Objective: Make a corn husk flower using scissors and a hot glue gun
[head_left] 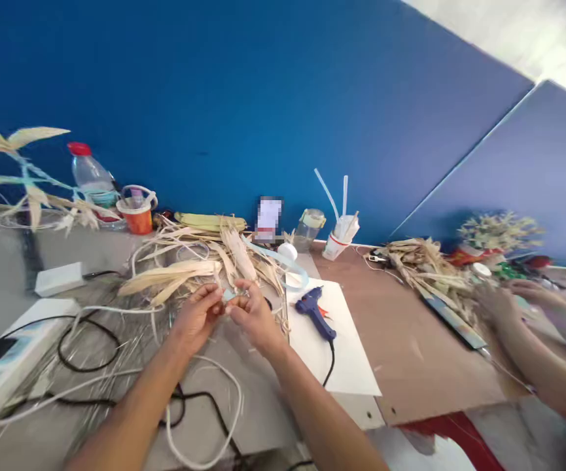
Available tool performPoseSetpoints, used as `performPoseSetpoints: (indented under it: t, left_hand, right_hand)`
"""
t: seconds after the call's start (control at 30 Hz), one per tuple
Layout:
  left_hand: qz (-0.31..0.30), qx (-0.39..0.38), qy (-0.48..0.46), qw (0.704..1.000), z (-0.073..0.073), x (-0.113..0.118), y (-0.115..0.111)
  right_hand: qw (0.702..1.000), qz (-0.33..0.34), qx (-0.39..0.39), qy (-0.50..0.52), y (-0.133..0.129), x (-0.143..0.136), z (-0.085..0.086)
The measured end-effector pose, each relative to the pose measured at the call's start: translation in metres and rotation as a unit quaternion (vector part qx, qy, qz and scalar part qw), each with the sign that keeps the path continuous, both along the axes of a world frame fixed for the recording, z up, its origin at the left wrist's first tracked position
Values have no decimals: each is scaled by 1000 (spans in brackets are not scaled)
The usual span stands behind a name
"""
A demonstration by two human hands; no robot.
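Observation:
My left hand (195, 318) and my right hand (253, 314) meet above the grey table, fingertips pinched together on a small pale blue piece (229, 296) between them. A pale blue tape strip (283, 261) curves away from it to the right. A pile of dried corn husks (199, 261) lies just behind my hands. A blue glue gun (315, 311) rests on a white sheet (334, 347) right of my right hand.
Cables (86, 340) and a power strip (2, 366) lie at the left. A water bottle (91, 176), an orange cup (138, 216), a jar (309, 227) and a cup of sticks (339, 239) line the blue wall. Another person's hands (508, 301) work husks at the right.

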State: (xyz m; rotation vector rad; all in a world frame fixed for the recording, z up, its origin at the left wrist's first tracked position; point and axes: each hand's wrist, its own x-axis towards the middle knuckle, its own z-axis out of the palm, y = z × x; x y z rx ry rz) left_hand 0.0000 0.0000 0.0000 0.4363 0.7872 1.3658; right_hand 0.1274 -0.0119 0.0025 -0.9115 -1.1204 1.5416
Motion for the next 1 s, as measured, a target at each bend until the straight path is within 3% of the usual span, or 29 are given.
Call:
performPoseSetpoints:
  t: [0.33,0.67,1.0]
  left_hand:
    - [-21,15,22,999,-1,4,-2]
    - [5,6,18,1000,4,4,-3]
    - [-15,14,59,998,-1,4,-2]
  right_hand:
    - [987,-87,77,-108,-1,0,-3]
    - [983,-77,92,-140,-6,-3,-5]
    - [974,-105,114,-165,-4,0,-2]
